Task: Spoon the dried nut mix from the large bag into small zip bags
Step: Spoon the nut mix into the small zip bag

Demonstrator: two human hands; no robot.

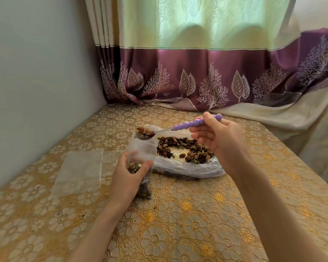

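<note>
The right hand (219,140) is pinching a purple-handled spoon (170,129) heaped with nut mix above the small zip bag (143,157) the left hand (128,178) is gripping upright beside the large bag (186,168), calling next for a careful tip inside.

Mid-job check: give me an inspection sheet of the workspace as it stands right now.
Surface: table under a gold floral cloth.
Job's things: large bag lies open, nut mix showing; small zip bag upright, partly filled; spoon with purple handle, loaded, at the small bag's mouth.
Clutter: flat empty zip bags left of the work.
Grips: left hand holds the small zip bag; right hand holds the spoon handle.
Cables: nothing seen.
Surroundings: plain wall on the left; curtain behind, its purple hem resting on the table.
</note>
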